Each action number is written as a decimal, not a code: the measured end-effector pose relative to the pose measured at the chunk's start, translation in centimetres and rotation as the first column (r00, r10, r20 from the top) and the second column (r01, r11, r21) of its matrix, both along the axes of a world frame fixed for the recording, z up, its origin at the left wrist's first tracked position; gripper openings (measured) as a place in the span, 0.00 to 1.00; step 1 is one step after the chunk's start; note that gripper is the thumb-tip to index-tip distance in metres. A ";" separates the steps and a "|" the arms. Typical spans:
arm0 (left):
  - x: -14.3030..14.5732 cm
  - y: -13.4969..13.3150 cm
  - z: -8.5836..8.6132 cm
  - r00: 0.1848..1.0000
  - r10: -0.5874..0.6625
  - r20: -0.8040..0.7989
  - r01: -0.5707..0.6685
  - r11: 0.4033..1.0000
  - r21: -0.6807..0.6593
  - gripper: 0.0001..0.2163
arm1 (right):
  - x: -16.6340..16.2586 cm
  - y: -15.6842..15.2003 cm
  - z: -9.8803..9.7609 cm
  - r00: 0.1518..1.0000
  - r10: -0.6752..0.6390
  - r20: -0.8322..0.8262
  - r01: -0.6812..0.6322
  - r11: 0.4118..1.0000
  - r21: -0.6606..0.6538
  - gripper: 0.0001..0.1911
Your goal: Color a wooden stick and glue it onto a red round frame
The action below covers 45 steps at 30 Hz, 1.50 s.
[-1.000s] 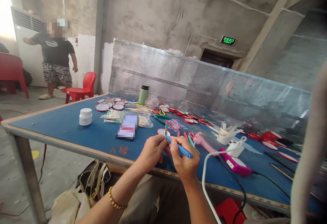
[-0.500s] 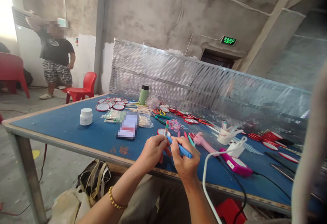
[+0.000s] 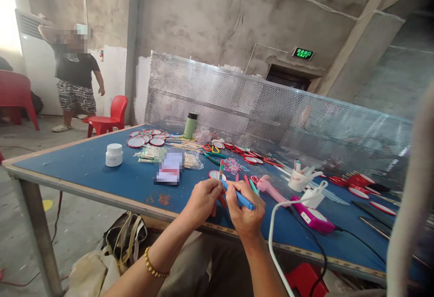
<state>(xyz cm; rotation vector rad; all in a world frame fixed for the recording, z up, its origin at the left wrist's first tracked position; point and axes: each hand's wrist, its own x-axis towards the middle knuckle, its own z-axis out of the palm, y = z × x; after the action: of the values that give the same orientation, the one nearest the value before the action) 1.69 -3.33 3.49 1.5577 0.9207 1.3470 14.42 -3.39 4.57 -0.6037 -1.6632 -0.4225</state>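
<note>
Blue pen [image 3: 239, 197] in right hand [image 3: 246, 216], perhaps stick [image 3: 221, 169] in left hand [image 3: 202, 200]

Lower centre of frame: left hand [image 3: 202, 201] pinches a thin striped stick [image 3: 221, 168] upright. Right hand [image 3: 246, 215] grips a blue pen-shaped tool [image 3: 241, 198], its tip at the stick, above the bench [image 3: 84, 166] edge.

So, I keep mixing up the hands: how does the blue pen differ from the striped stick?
The blue pen lies slanted in the right hand; the striped stick stands nearly upright in the left hand. The pen is plain blue and thicker; the stick is thinner, banded red and green. Both are slim and hand-held.
</note>
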 end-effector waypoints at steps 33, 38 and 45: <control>-0.1 0.2 -0.3 1.000 -0.026 0.013 0.026 1.000 0.010 0.13 | 0.2 -0.2 0.2 0.996 -0.088 0.004 0.087 0.995 0.054 0.07; 0.0 0.2 -0.2 1.000 -0.021 0.018 0.021 1.000 0.005 0.13 | 0.0 -0.2 0.1 0.998 -0.069 0.009 0.069 0.997 0.028 0.08; -0.1 0.0 -0.1 1.000 -0.006 -0.005 0.006 1.000 -0.002 0.14 | -0.1 0.0 -0.1 0.998 -0.055 -0.011 0.055 0.998 0.004 0.08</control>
<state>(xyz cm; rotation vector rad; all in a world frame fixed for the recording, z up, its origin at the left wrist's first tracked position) 1.57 -3.32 3.38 1.5620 0.9192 1.3384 14.35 -3.36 4.47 -0.6486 -1.6379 -0.4618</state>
